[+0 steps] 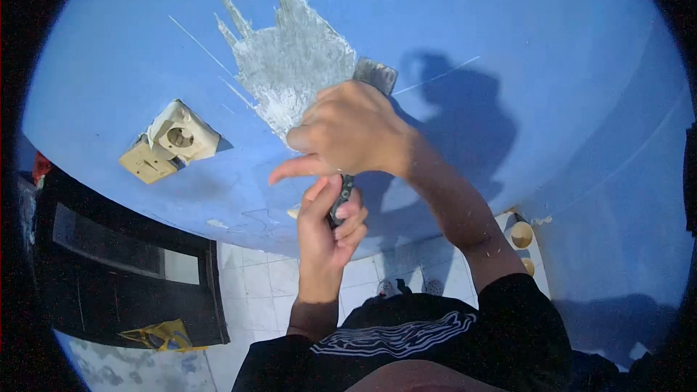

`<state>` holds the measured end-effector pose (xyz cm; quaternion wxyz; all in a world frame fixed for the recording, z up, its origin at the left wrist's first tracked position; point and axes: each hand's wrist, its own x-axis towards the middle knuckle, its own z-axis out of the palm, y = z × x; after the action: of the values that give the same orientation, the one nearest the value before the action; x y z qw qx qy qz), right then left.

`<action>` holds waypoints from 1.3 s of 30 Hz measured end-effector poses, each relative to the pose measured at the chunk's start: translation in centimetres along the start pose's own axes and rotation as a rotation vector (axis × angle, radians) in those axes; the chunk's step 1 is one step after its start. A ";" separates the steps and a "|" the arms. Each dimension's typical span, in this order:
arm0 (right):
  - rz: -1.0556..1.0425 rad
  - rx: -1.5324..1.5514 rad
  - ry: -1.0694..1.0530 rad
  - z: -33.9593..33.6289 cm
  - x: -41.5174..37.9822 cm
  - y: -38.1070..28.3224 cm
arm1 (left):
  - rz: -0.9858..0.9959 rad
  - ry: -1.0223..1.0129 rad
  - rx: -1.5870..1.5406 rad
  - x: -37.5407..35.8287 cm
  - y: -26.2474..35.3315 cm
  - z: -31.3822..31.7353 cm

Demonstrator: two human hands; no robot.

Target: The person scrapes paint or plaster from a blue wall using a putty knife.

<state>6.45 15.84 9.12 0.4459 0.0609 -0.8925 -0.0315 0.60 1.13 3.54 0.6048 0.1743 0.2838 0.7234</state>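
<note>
A scraper lies slanted against the blue wall, its flat grey blade (376, 75) showing beyond my knuckles and its dark handle (341, 199) lower down. My left hand (327, 221) is closed around the handle. Over the middle of the tool, my right hand (356, 127) has its fingers curled, with one digit stretched out to the left; the fingers' contact with the tool is partly hidden. Just left of the blade is a bare grey patch (294, 65) with jagged edges where the blue paint is off. Thin pale scratches run beside it.
To the left, a socket (181, 136) hangs on the wall next to a beige switch plate (149, 160). A dark cabinet (116, 276) stands at lower left, with a yellow bag (163, 335) near it. White floor tiles (250, 283) show below. Round beige objects (521, 235) are at right.
</note>
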 end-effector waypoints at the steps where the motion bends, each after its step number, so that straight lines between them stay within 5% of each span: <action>1: 0.018 0.049 -0.006 -0.5 -0.1 -0.1 | 0.001 0.002 0.025 -0.5 -0.3 0.4; 12: 0.067 0.247 -0.107 0.1 -1.3 -0.9 | -0.013 0.156 -0.055 -2.3 -1.2 0.3; 16: 0.038 0.324 0.246 1.2 -2.4 -1.4 | -0.002 0.067 -0.055 -1.9 -1.0 -0.9; 18: 0.302 0.079 0.908 1.7 -4.7 -2.6 | 0.004 0.040 -0.062 -2.0 -0.9 -1.2; 20: 0.858 0.168 1.027 2.4 -7.5 -4.4 | 0.017 -0.008 -0.012 -1.8 -0.9 -1.6; 21: 0.857 0.169 1.026 2.1 -7.9 -4.3 | 0.018 -0.008 -0.013 -1.6 -0.8 -1.4; 23: 1.172 0.659 0.765 2.0 -8.4 -4.2 | 0.011 -0.019 -0.013 -1.6 -0.7 -1.2; 26: 1.108 1.032 0.854 2.7 -6.9 -3.1 | 0.037 0.004 -0.028 -1.5 -1.3 -1.2; 39: 1.156 1.051 0.933 3.6 -6.3 -3.6 | 0.013 0.081 0.018 -2.4 -1.2 -0.8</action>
<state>7.63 13.18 1.58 0.6228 -0.1943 -0.4123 0.6358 1.60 -1.24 2.40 0.5864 0.1524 0.3133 0.7313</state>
